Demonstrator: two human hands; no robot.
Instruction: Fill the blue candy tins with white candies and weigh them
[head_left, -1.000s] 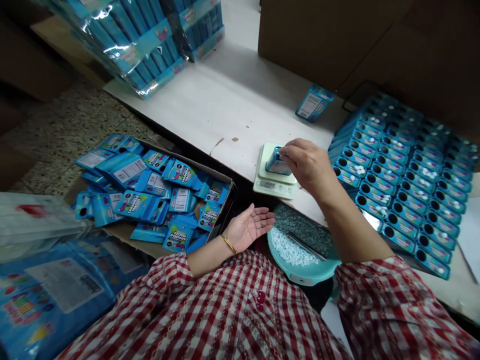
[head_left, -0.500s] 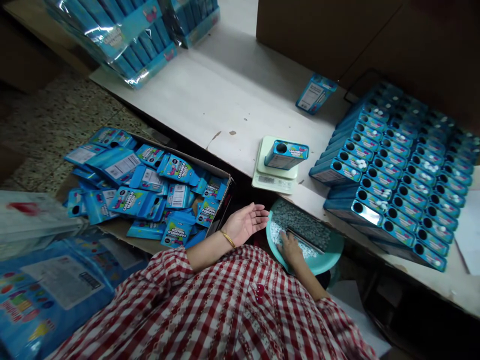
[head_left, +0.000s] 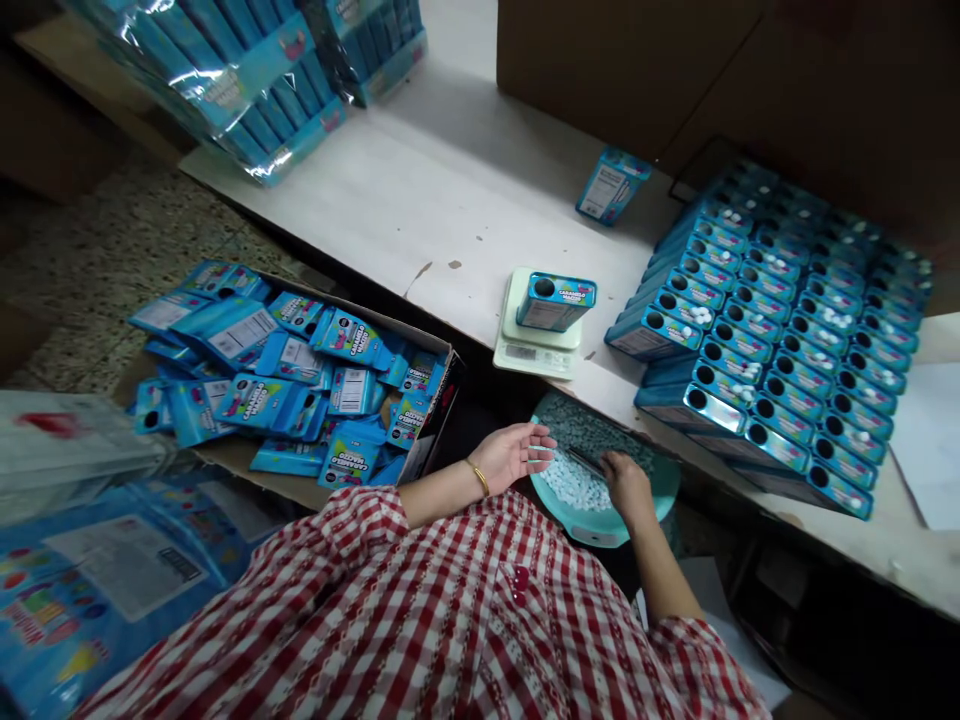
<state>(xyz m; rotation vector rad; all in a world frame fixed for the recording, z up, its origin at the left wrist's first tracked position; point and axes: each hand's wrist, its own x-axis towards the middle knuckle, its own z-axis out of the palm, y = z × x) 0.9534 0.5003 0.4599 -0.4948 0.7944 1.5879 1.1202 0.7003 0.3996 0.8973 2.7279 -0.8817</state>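
My left hand [head_left: 519, 455] is palm up at the left rim of the turquoise bowl [head_left: 664, 508], its fingers stretched out and nothing in it. The bowl is full of small white candies [head_left: 576, 488], those on the far side lying in shadow. Over the candies, my right hand [head_left: 628, 485] grips the right end of a long, thin dark bar [head_left: 583, 461]; its exact kind is unclear. Beyond the bowl, a kitchen scale [head_left: 535, 358] carries an upright blue carton [head_left: 557, 302] with a round hole in its top.
On the right of the table [head_left: 390, 210] stand rows of blue cartons [head_left: 757, 350], white candies on many tops. A single carton [head_left: 611, 188] stands behind the scale. To my left are a box of blue cartons [head_left: 300, 380] and a blue bag [head_left: 97, 590]. Wrapped packs [head_left: 247, 90] sit far left.
My right hand has left the candies near the front of the bowl, moved right and taken hold of the bar's end. My left hand has shifted slightly right, still open.
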